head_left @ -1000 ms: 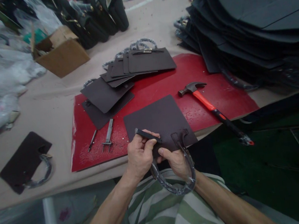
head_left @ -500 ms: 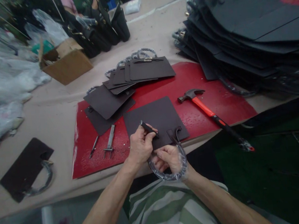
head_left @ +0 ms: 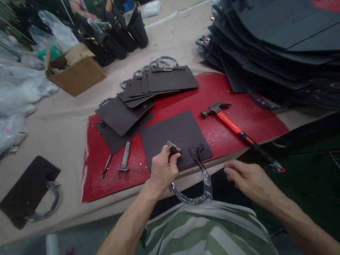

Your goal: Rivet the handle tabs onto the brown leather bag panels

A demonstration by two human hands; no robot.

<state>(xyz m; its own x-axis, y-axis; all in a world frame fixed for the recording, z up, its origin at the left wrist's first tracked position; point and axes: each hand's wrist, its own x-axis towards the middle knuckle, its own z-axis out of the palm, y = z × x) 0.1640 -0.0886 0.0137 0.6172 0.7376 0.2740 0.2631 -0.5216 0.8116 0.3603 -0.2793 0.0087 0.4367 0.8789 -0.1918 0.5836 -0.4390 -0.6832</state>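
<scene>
My left hand [head_left: 164, 164] is closed round a short metal hand punch [head_left: 172, 147], held near upright over the front edge of a dark brown leather bag panel [head_left: 170, 131]. The punch's lower tip is hidden by the fingers. From the same panel a bag handle [head_left: 195, 200] wrapped in clear plastic hangs over the table edge towards my striped clothing. My right hand [head_left: 248, 178] is in the air right of the handle, fingers loosely bent and holding nothing I can see. Nearest to it lies a claw hammer [head_left: 232, 124] with a red and black grip.
Under the panel is a red board [head_left: 219, 138]. A forked punch [head_left: 126, 159] and a thin tool [head_left: 106, 167] lie left. Handled panels [head_left: 171, 79] are fanned behind; a tall pile of dark pieces [head_left: 271, 53] stands right. A cardboard box [head_left: 76, 74] and another person [head_left: 92, 2] are farther back.
My right hand has let go of the handle area and moved right, towards the hammer. The punch in my left hand has tipped more upright and shifted slightly right.
</scene>
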